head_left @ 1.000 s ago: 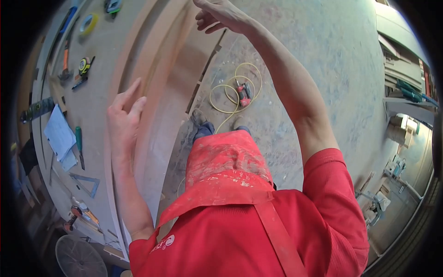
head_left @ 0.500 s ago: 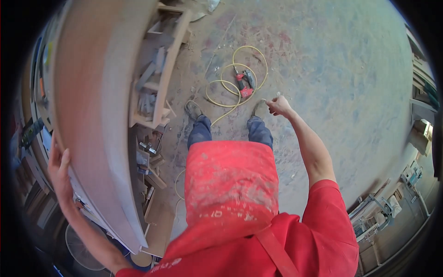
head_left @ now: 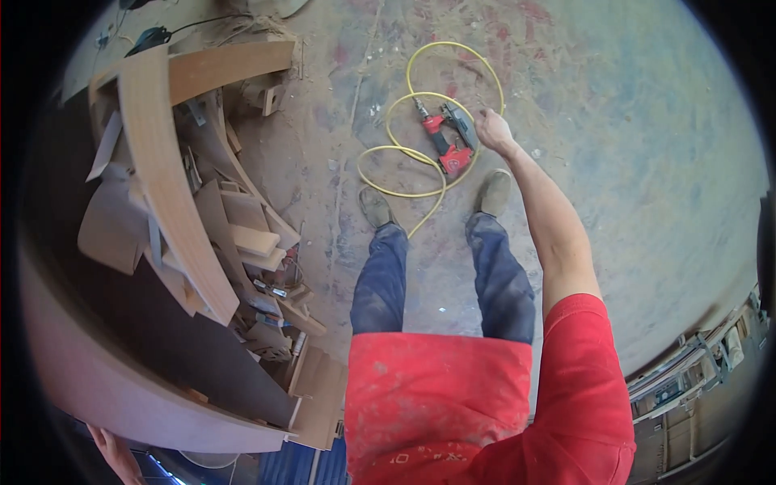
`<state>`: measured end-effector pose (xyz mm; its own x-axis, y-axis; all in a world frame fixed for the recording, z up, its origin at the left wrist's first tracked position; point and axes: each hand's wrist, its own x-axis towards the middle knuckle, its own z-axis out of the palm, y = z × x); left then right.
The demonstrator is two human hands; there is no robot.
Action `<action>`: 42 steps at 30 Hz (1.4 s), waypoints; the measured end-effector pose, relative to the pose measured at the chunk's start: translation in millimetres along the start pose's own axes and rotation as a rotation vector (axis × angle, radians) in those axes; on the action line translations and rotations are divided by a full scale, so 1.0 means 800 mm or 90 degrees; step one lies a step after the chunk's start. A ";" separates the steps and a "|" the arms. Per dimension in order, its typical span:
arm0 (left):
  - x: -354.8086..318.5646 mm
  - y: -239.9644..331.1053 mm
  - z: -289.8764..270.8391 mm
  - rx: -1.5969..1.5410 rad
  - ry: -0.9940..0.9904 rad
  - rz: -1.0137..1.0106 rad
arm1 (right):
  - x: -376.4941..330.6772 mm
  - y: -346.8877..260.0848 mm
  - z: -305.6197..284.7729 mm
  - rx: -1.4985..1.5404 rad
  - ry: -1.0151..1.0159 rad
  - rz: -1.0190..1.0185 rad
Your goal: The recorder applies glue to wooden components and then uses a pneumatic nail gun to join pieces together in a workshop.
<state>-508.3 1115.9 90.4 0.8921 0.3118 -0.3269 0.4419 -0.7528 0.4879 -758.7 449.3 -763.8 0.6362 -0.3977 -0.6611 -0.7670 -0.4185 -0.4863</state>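
My left hand [head_left: 115, 453] is at the lower left, against the outer edge of a large curved wooden panel [head_left: 153, 412]. It appears to grip that edge, though the panel hides part of the fingers. My right hand [head_left: 493, 131] is stretched out over the floor with its fingers curled together; whatever is in them, if anything, is too small to make out. Just left of it in the picture, a red and black air nailer [head_left: 449, 141] lies on the floor. A yellow air hose [head_left: 440, 44] loops around the nailer and runs toward my feet.
On the left stand curved wooden strips [head_left: 174, 186] and a heap of offcuts [head_left: 255, 242]. A board [head_left: 319, 396] lies beside my left leg. Dark cables [head_left: 153, 36] are at the far left. Racks with materials [head_left: 687, 372] line the lower right. Dust and scraps cover the floor.
My view has shifted, so the curved panel now lies lower left and the offcuts behind it show. My right hand has risen in the picture beside the nailer. The left hand is more hidden.
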 end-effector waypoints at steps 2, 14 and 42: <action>-0.008 0.009 -0.013 0.020 -0.022 -0.001 | 0.024 -0.004 0.024 0.052 0.083 -0.061; -0.034 0.079 0.105 0.365 0.090 -0.038 | 0.007 -0.101 0.138 -0.255 -0.279 -0.311; -0.023 0.008 0.014 0.260 0.047 -0.115 | 0.031 0.002 0.031 -0.928 -0.514 -0.169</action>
<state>-523.0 1098.9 90.3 0.8151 0.4880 -0.3121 0.5308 -0.8450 0.0648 -746.6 459.3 -795.4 0.1696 0.0992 -0.9805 0.3500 -0.9361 -0.0342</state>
